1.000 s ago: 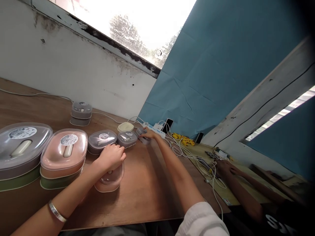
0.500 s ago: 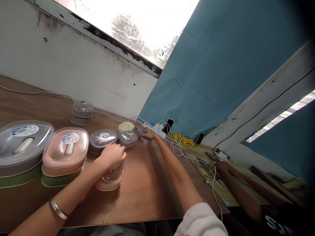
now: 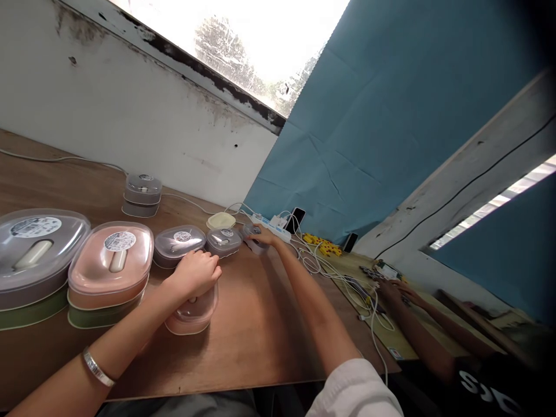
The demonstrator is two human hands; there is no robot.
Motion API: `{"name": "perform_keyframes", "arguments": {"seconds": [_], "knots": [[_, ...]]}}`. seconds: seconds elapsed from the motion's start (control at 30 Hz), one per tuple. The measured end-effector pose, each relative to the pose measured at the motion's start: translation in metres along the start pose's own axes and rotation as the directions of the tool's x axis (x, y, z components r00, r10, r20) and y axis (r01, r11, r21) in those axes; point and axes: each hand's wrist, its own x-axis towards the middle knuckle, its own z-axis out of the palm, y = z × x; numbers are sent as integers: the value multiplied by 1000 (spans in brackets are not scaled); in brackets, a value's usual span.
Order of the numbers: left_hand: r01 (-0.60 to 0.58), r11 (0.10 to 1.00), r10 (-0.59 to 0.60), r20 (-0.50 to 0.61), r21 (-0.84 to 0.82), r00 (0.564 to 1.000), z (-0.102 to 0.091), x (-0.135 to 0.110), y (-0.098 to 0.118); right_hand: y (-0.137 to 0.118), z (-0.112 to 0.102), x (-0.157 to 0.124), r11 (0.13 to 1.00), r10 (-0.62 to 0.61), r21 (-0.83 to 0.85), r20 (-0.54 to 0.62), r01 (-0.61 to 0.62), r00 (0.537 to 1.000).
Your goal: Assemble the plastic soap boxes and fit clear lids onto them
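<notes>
My left hand (image 3: 197, 274) lies over the far end of a small pink food container (image 3: 191, 320) with a clear lid. Its fingers are curled down at the container's far side, where the fingertips are hidden. Further off, my right hand (image 3: 264, 236) grips a small grey food container (image 3: 256, 246) near the back right of the table. Left of that one stand another small grey container (image 3: 224, 243) and a medium grey container (image 3: 179, 244), both lidded. A pale yellow lid-like piece (image 3: 220, 220) lies behind them.
A large grey container (image 3: 39, 260) and a pink container (image 3: 110, 260), each above a green one, stand left. Stacked grey containers (image 3: 142, 196) are near the wall. Right are a power strip (image 3: 278, 230), tangled white cables (image 3: 313, 263), phones and a co-worker's hands (image 3: 397, 292).
The view has shifted slightly, moving everything a little left and up. Both my hands keep their places on the containers. The co-worker's hands have moved slightly.
</notes>
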Motion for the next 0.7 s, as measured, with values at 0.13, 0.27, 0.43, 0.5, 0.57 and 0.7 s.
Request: {"name": "perform_keyframes", "arguments": {"seconds": [0.13, 0.27, 0.43, 0.5, 0.57, 0.7], "knots": [[0, 1000, 0, 0, 1, 1000, 1, 0, 0, 2, 1, -2, 999, -18, 42, -10, 19, 1000], [6, 1000, -6, -1, -1, 1000, 0, 0, 0, 3, 1, -5, 998, -24, 55, 19, 23, 1000], [6, 1000, -6, -2, -6, 1000, 0, 0, 0, -4, -2, -10, 999, -32, 38, 101, 28, 994], [3, 1000, -3, -5, -7, 1000, 1, 0, 0, -8, -2, -17, 999, -47, 28, 132, 44, 990], [1, 1000, -1, -7, -9, 1000, 2, 0, 0, -10, 0, -26, 998, -63, 18, 148, 61, 987], [2, 1000, -2, -14, -16, 1000, 3, 0, 0, -6, 2, -50, 996, -87, 2, 140, 88, 986]]}}
